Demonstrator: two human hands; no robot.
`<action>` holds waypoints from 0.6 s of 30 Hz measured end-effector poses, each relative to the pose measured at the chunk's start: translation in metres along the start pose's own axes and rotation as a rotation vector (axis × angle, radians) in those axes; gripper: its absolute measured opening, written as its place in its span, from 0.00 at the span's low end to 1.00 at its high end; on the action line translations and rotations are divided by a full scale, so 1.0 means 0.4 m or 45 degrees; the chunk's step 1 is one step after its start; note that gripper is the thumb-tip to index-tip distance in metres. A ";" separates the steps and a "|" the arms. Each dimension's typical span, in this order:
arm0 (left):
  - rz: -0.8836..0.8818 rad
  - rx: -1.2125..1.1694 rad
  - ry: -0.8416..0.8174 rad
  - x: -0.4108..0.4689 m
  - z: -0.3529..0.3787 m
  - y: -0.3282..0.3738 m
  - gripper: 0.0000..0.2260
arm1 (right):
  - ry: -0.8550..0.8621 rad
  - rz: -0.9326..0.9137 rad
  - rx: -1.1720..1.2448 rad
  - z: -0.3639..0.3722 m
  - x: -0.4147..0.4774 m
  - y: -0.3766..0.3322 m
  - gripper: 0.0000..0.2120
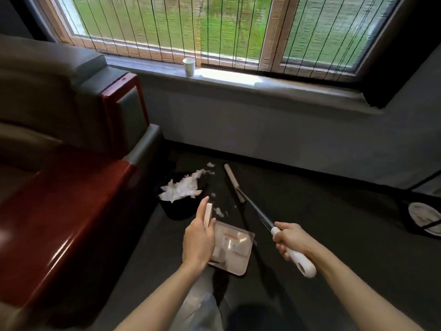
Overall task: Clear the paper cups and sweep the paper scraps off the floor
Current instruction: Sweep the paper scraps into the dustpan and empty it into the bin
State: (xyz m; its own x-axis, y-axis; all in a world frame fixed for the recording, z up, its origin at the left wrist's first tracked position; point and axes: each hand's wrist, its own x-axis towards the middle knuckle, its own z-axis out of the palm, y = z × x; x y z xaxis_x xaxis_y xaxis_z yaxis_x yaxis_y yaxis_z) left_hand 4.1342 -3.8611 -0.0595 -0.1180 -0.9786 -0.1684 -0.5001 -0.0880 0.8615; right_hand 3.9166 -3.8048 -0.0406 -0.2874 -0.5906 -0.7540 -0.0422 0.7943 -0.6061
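Scraps [218,211] lay unswept on floor [310,223], cup [189,66] uncleared at sill's [238,80] left end; L hand [198,244] gripped dustpan [235,254], R hand [290,237] broom [255,211].

Looks like an office lounge or a waiting room to me, not somebody's house. There's a big padded armchair [59,111] in grey-brown leather with glossy dark red wooden arms [78,206], the sort you get in reception areas. The floor [322,223] is flat dark grey carpet running up to a plain grey wall [238,120]. The wide window [214,27] has a thin slatted blind down and greenery outside. A disposable paper cup [189,67] stands on the deep windowsill [274,86]. A small black waste bin [177,211] beside the chair is heaped with torn paper scraps [181,188].
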 end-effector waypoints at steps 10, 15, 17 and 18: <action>-0.202 0.105 -0.038 0.226 0.093 0.018 0.25 | -0.111 0.056 -0.148 -0.067 0.254 -0.207 0.30; -0.331 0.143 0.072 0.306 0.149 0.032 0.22 | -0.181 0.022 -0.265 -0.137 0.410 -0.345 0.30; -0.393 0.130 0.137 0.334 0.166 0.045 0.21 | -0.211 0.017 -0.341 -0.169 0.488 -0.409 0.30; -0.428 0.116 0.183 0.349 0.174 0.052 0.21 | -0.224 0.019 -0.382 -0.185 0.532 -0.441 0.30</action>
State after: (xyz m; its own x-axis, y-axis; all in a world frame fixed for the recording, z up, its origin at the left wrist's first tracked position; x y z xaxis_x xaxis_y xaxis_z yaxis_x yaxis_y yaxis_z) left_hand 4.0475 -3.9864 -0.0985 0.1840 -0.9148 -0.3597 -0.5657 -0.3978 0.7223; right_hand 3.7920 -4.0600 -0.0755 -0.1218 -0.5735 -0.8101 -0.3262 0.7940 -0.5130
